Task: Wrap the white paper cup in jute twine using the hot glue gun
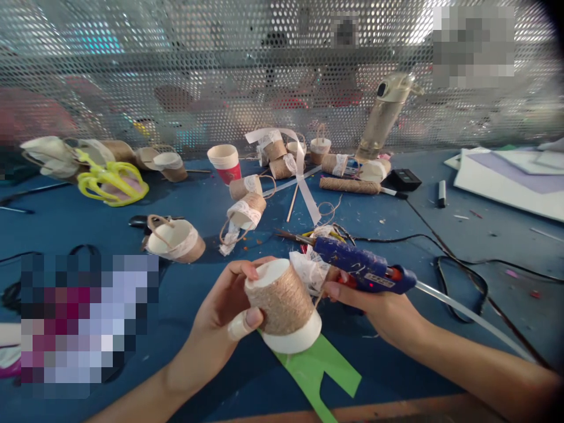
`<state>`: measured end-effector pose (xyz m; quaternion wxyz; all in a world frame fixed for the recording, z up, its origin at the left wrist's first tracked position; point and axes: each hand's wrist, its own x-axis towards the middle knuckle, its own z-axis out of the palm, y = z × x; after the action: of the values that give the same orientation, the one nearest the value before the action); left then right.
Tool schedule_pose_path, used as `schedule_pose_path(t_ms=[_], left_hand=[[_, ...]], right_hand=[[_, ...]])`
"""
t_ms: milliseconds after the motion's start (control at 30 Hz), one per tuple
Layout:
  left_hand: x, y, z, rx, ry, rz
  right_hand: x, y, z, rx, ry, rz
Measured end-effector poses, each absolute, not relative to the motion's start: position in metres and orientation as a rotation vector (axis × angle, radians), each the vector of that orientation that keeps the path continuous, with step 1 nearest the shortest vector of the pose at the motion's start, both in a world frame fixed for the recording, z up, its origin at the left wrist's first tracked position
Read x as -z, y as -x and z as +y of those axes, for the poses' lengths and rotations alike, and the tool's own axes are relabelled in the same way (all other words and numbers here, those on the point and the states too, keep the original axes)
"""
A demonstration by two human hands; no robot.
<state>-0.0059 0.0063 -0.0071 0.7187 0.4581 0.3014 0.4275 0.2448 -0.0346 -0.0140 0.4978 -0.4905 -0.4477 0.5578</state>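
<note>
My left hand (233,311) is closed round a paper cup (286,299) wrapped in brown twine, its white base up and its bare white rim tilted down toward me. A bandage covers the left thumb. In my right hand (374,305) is a blue glue gun (359,261), its nozzle pointing left above the cup and a clear glue stick (471,317) coming out of its back. White lace (311,269) lies between the cup and the right fingers; whether those fingers also hold it, I cannot tell. Beneath the cup is a cut green sheet (315,376).
Several twine-wrapped cups with lace and handles, such as one at left (180,241), stand or lie about. Red paper cups (224,164), a twine roll (350,186), a bottle (383,114) and yellow-handled scissors (112,182) stand farther back. A black cord (462,258) runs at right. Perforated metal (176,64) forms the back.
</note>
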Motion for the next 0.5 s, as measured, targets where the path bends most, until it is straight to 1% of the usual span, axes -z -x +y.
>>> schedule_pose_path(t_ms=[267,500], left_hand=[[0.0081,0.0066,0.0033,-0.924,-1.049,0.595],[0.0058,0.0048,0.0029,-0.9,-1.064,0.54]], right_hand=[[0.0121,-0.2432,-0.0362,-1.362,1.25,-1.112],[0.0042,-0.2397,-0.0341,-1.404,1.196,-1.095]])
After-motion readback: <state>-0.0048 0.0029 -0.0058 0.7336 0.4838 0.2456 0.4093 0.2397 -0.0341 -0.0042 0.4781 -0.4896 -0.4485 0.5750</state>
